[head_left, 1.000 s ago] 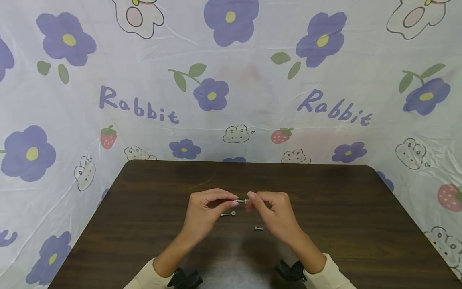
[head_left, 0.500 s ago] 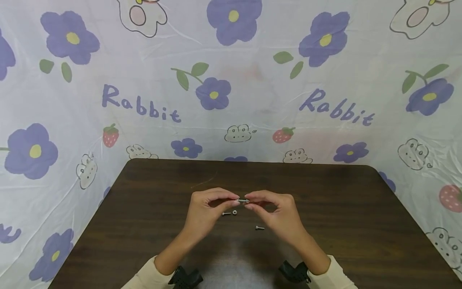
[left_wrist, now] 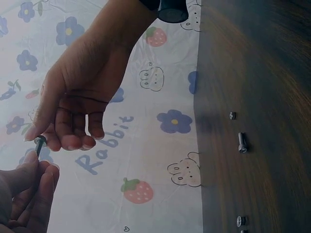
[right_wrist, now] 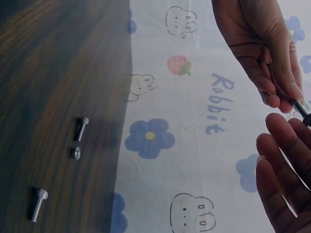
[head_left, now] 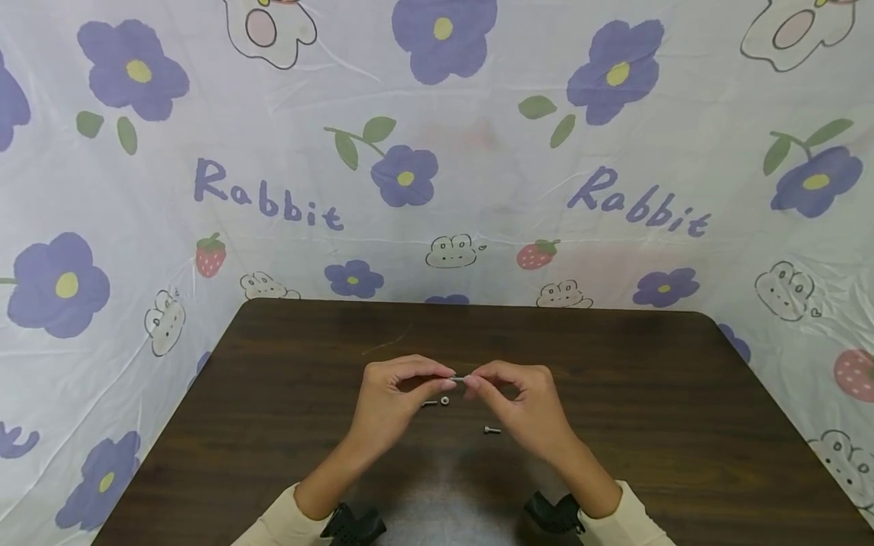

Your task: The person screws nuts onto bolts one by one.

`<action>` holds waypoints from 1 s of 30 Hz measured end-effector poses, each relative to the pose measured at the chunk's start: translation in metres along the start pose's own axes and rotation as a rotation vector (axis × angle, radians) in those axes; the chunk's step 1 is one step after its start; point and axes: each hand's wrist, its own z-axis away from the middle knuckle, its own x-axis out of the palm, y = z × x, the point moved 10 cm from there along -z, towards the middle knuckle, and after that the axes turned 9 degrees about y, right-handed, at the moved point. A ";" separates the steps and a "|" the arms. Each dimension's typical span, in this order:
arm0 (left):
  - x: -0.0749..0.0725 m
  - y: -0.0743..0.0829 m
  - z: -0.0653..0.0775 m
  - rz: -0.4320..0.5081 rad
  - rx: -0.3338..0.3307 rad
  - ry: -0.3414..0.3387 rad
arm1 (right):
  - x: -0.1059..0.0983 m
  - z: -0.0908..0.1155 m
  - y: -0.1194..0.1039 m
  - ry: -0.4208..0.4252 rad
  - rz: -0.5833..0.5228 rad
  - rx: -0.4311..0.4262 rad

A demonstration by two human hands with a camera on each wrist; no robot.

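Observation:
Both hands meet above the middle of the table, with a small metal bolt (head_left: 458, 378) held level between them. My left hand (head_left: 392, 394) pinches the bolt's shank between thumb and fingertips. From the other side, my right hand (head_left: 522, 398) has thumb and forefinger on the opposite end. In the left wrist view, a round collar-like piece (left_wrist: 40, 141) shows at that end, right at the right hand's fingertips. Its other fingers (right_wrist: 274, 187) spread loosely in the right wrist view. The head view hides the collar behind the right fingertips.
On the dark wooden table (head_left: 307, 341) lie a loose bolt (head_left: 492, 431), a nut (head_left: 444, 401) and another bolt (head_left: 429, 403) partly behind the left hand. A further nut (left_wrist: 232, 115) shows in the left wrist view. A printed cloth (head_left: 478, 189) hangs behind the table.
The right thumb and forefinger parted a little on the bolt's end half a second ago, baring the collar, and have now closed over it again. The left hand keeps its pinch.

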 end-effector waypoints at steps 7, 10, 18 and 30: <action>0.001 -0.001 0.000 -0.012 -0.011 -0.002 | 0.000 -0.002 -0.002 0.008 0.013 -0.008; 0.001 -0.002 0.000 -0.017 -0.018 0.001 | -0.002 -0.002 -0.002 0.023 0.043 -0.001; 0.001 -0.003 0.000 -0.015 -0.015 0.006 | -0.007 -0.008 -0.023 0.030 0.016 0.014; 0.002 -0.004 0.000 0.007 -0.035 0.006 | -0.005 -0.002 -0.001 -0.007 0.000 0.024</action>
